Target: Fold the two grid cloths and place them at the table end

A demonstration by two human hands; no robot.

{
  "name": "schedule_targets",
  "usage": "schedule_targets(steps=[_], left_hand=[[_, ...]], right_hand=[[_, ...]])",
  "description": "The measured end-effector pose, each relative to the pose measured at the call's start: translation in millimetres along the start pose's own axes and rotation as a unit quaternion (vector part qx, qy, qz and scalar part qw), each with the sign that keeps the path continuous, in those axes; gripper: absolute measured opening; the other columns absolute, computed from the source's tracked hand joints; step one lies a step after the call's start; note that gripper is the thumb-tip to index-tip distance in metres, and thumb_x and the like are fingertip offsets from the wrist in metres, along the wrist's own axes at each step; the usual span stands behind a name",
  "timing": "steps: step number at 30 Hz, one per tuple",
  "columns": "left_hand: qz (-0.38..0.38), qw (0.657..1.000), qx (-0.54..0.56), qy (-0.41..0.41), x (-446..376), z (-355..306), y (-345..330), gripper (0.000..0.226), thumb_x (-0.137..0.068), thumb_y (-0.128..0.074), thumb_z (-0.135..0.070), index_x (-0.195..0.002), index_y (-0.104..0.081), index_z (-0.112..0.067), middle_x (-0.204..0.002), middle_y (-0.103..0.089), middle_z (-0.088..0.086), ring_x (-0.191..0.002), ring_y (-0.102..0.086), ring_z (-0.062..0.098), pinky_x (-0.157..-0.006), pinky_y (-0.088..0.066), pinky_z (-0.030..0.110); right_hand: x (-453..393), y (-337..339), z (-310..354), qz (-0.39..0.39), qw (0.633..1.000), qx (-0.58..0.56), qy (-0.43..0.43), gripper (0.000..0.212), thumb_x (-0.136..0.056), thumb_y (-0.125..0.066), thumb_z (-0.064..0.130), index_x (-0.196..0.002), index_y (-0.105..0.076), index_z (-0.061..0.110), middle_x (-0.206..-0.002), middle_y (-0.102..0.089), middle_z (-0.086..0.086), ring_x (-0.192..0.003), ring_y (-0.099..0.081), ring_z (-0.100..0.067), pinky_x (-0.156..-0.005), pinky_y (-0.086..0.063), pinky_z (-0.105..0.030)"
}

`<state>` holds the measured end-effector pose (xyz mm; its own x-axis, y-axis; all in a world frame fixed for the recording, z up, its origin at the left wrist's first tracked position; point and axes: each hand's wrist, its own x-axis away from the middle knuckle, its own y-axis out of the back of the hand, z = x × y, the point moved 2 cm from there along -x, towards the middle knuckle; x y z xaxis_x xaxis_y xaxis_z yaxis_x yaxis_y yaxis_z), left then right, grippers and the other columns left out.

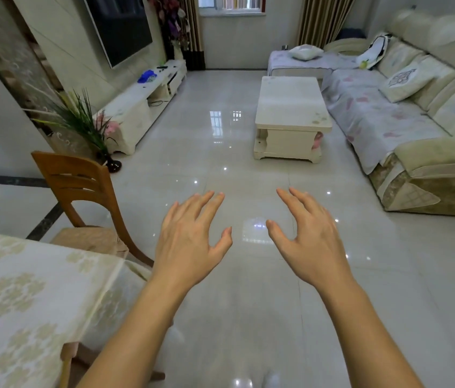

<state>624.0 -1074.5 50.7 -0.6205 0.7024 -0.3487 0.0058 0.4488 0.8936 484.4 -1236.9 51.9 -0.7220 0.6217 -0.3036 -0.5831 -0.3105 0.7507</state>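
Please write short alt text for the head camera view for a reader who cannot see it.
Two empty, open hands, left hand and right hand, reach forward over a glossy tiled floor. A cloth-covered table and wooden chair stand left; a coffee table and sofa lie beyond.

I'm looking into a home living room. A cream sectional sofa (422,88) with cushions and a floral throw runs along the right wall, facing a white coffee table (290,107) on the glossy tiled floor (234,163). A wall-mounted television (120,26) hangs above a low white TV cabinet (148,99). Curtains (321,18) frame the far window, and a wooden dining chair (81,180) stands by a cloth-covered tabletop (25,289).
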Motion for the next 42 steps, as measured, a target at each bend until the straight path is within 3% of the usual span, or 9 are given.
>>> schedule_targets(steps=[7,17,23,28,34,42], left_hand=[[0.002,0.998,-0.029,0.055,-70,-10,-45,0.065,-0.09,-0.042,-0.055,-0.15,-0.038,-0.03,-0.153,-0.043,-0.004,-0.143,-0.036,0.017,-0.12,-0.021,0.044],[-0.014,0.988,-0.054,0.147,-129,40,-63,0.064,-0.091,-0.044,-0.055,-0.15,-0.039,-0.029,-0.153,-0.044,-0.005,-0.141,-0.039,0.016,-0.119,-0.02,0.042],[-0.026,0.982,-0.029,0.185,-170,107,-77,0.063,-0.092,-0.045,-0.057,-0.15,-0.035,-0.034,-0.155,-0.04,-0.008,-0.143,-0.036,0.015,-0.119,-0.019,0.042],[-0.052,0.977,-0.021,0.205,-226,180,-73,0.064,-0.092,-0.042,-0.059,-0.15,-0.037,-0.033,-0.154,-0.042,-0.006,-0.142,-0.038,0.016,-0.119,-0.026,0.046],[-0.046,0.97,-0.017,0.238,-295,266,-64,0.063,-0.094,-0.048,-0.057,-0.151,-0.033,-0.035,-0.157,-0.037,-0.007,-0.145,-0.034,0.018,-0.119,-0.02,0.045],[-0.076,0.966,-0.002,0.245,-353,334,-62,0.064,-0.091,-0.044,-0.058,-0.149,-0.039,-0.032,-0.153,-0.044,-0.004,-0.141,-0.04,0.02,-0.118,-0.029,0.052]], right_hand=[[-95,-10,-40,0.047,0.998,0.012,0.043,0.067,-0.085,-0.039,0.06,-0.147,-0.041,0.034,-0.154,-0.04,0.007,-0.143,-0.035,-0.019,-0.115,-0.03,-0.053],[-187,-80,-37,0.128,0.987,-0.019,0.097,0.062,-0.088,-0.046,0.054,-0.148,-0.04,0.037,-0.155,-0.039,0.009,-0.145,-0.031,-0.016,-0.117,-0.029,-0.052],[-249,-138,-15,0.156,0.98,-0.024,0.123,0.061,-0.092,-0.051,0.052,-0.15,-0.036,0.039,-0.156,-0.036,0.01,-0.147,-0.028,-0.016,-0.122,-0.02,-0.048],[-318,-194,22,0.156,0.976,-0.017,0.152,0.062,-0.089,-0.047,0.054,-0.148,-0.04,0.037,-0.155,-0.039,0.008,-0.146,-0.032,-0.018,-0.121,-0.022,-0.05],[-399,-257,73,0.162,0.97,-0.006,0.178,0.06,-0.092,-0.051,0.053,-0.148,-0.04,0.035,-0.156,-0.039,0.005,-0.147,-0.03,-0.02,-0.12,-0.024,-0.052],[-471,-316,109,0.186,0.963,0.0,0.196,0.059,-0.094,-0.056,0.049,-0.149,-0.038,0.037,-0.157,-0.037,0.008,-0.148,-0.028,-0.018,-0.121,-0.022,-0.05]])
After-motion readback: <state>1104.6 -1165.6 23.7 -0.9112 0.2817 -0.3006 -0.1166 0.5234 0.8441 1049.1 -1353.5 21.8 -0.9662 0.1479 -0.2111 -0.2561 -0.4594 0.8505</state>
